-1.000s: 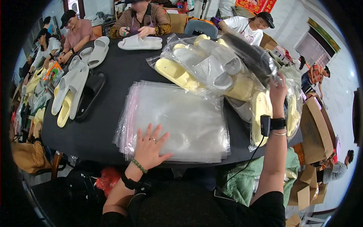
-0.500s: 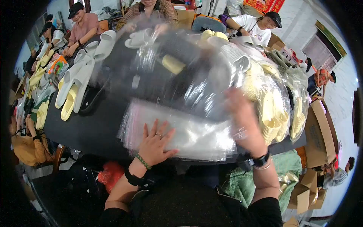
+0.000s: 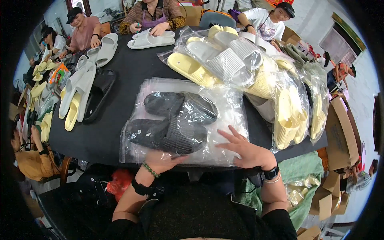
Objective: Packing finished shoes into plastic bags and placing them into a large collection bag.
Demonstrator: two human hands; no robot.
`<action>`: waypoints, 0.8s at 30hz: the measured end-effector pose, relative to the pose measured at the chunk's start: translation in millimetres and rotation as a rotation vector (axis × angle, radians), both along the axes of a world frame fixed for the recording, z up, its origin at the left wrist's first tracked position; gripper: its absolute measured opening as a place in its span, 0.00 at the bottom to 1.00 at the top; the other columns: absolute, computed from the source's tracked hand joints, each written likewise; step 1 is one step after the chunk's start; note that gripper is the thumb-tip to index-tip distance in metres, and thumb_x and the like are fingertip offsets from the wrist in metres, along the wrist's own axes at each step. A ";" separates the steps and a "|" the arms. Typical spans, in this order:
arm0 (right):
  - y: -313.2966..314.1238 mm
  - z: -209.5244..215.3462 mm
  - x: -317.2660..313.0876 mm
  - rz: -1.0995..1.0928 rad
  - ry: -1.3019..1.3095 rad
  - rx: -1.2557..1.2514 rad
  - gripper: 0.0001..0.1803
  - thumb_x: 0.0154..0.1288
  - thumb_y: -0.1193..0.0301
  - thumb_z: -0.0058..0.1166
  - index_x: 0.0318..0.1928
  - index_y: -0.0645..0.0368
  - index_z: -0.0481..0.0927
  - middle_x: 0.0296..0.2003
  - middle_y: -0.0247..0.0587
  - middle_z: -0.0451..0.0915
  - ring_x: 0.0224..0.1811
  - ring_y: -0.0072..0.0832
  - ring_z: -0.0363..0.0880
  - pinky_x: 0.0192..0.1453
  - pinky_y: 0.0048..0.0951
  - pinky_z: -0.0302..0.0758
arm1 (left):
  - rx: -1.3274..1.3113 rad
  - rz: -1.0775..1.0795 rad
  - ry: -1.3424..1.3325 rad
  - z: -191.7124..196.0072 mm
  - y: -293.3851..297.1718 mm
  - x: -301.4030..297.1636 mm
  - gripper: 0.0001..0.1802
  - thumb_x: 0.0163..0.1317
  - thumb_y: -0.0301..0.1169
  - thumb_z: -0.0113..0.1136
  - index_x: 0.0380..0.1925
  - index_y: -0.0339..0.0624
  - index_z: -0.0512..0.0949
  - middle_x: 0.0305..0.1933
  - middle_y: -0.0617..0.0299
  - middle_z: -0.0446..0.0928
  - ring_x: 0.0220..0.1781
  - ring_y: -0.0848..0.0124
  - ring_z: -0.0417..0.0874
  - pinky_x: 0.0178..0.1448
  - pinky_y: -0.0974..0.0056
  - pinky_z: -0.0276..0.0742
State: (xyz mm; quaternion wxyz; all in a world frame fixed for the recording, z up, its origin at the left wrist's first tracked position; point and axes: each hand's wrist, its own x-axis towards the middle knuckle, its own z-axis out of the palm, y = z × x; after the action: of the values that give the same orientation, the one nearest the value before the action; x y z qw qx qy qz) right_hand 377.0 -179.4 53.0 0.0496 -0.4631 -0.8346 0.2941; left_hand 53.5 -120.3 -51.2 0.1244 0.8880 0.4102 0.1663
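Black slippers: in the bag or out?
In: the black slippers show through a clear bag, film creased over them.

round black worktop, heap of bagged yellow and grey slippers on the right side, loose grey slippers and a black slipper on the left, grey pair at the far edge, cardboard boxes off right

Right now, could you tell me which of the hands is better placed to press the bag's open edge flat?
Probably the left hand: it rests on the near edge of the bagged black slippers.
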 end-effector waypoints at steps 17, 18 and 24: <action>80.4 -49.8 24.8 -0.729 0.244 0.238 0.39 0.62 0.66 0.65 0.68 0.62 0.60 0.32 0.53 0.83 0.38 0.49 0.84 0.44 0.43 0.79 | -0.175 0.023 0.188 3.1 1.3 -0.9 0.39 0.62 0.66 0.54 0.62 0.49 0.77 0.66 0.51 0.75 0.62 0.53 0.79 0.69 0.52 0.70; 84.8 -52.6 25.1 -0.725 0.247 0.241 0.39 0.62 0.66 0.65 0.68 0.62 0.60 0.32 0.53 0.83 0.38 0.49 0.84 0.44 0.43 0.79 | -0.093 0.014 0.165 -1.1 0.8 -2.4 0.39 0.63 0.66 0.53 0.61 0.50 0.78 0.65 0.51 0.75 0.61 0.54 0.80 0.69 0.51 0.70; 106.4 -81.9 50.9 -0.764 0.092 0.508 0.42 0.58 0.75 0.63 0.72 0.54 0.58 0.54 0.59 0.75 0.53 0.50 0.78 0.54 0.47 0.76 | -0.264 0.020 0.411 25.2 7.7 11.2 0.36 0.62 0.68 0.49 0.48 0.50 0.85 0.38 0.51 0.86 0.41 0.52 0.86 0.52 0.48 0.76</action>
State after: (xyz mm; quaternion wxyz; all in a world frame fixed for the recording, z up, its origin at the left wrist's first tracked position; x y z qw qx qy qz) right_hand 428.0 -73.1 -28.9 0.3032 -0.6973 -0.6466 0.0613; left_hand 64.7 -112.6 -26.0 0.1517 0.8751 0.4540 -0.0717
